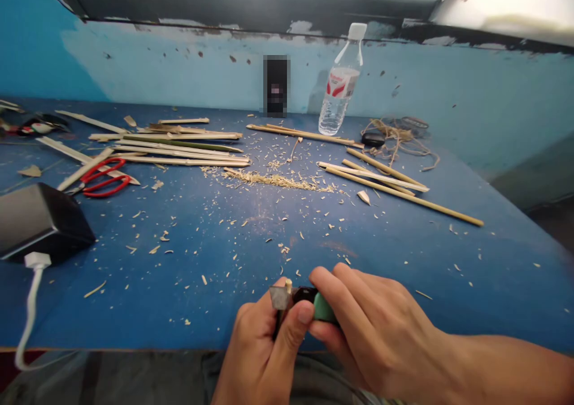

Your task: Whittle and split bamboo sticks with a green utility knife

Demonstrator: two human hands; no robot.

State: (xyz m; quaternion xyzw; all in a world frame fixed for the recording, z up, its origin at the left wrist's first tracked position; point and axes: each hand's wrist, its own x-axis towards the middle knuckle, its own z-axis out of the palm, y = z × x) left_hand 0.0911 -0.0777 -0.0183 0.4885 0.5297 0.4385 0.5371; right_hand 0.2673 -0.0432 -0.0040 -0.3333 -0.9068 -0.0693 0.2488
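My right hand (372, 327) is closed round the green and black handle of a utility knife (323, 308). The knife's wide metal blade points left and lies against the pale tip of a thin bamboo stick (288, 285). Closed round that stick is my left hand (264, 345), with its thumb up beside the black end of the knife. Most of the stick is hidden by the fingers. Both hands meet at the front edge of the blue table (179, 309).
Bamboo strips (179, 148) and red-handled scissors (105, 177) lie left, behind a black box (45, 222) with a white cable. Shavings (278, 180) cover the middle. More sticks (403, 195), twine (399, 139) and a water bottle (339, 88) are at the right and back.
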